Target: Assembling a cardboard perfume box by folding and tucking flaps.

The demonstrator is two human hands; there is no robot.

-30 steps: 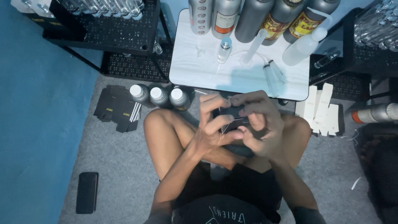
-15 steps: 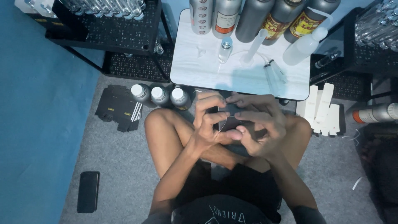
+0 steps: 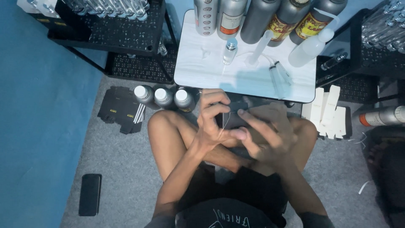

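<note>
Two hands, left hand (image 3: 216, 120) and right hand (image 3: 265, 134), curled round small dark box (image 3: 233, 119).

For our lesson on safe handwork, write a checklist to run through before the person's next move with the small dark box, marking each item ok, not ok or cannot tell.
1. Both hands on the small dark box: ok; left hand and right hand hold it over the lap.
2. Box flap closed: cannot tell, fingers cover it.
3. Small clear bottle upright on the white table: ok.
4. Syringe well in from the table edge: not ok, it lies near the front edge.
5. Phone away from the legs: ok, on the floor to the left.
</note>
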